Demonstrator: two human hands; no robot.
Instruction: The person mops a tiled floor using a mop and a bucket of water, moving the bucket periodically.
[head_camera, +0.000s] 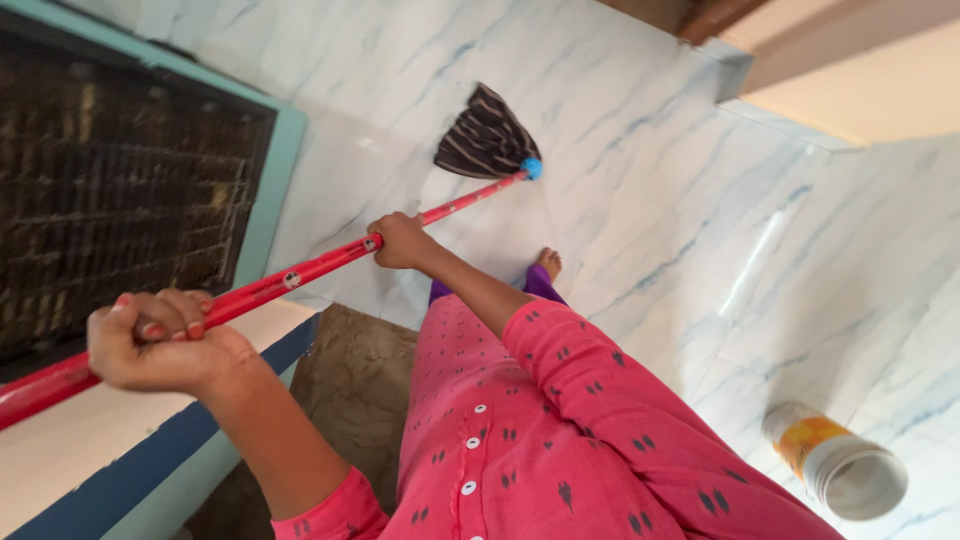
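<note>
I hold a mop with a long red handle (300, 272) in both hands. My left hand (160, 342) is shut around the upper end of the handle, at the lower left. My right hand (402, 240) grips the handle further down, towards the mop head. The mop head (487, 135) is a bundle of dark striped cloth strips below a blue collar (531, 168); it rests on the white marble-patterned floor (640, 180). My bare foot (548, 262) stands on the floor just behind the mop. I wear a pink patterned garment (540, 440).
A large box with a dark grille and a teal frame (130, 180) stands at the left. A brown slab (360, 385) lies beside it. A yellow and white cylindrical container (838, 460) lies on the floor at the lower right. A raised step (740, 75) runs along the top right.
</note>
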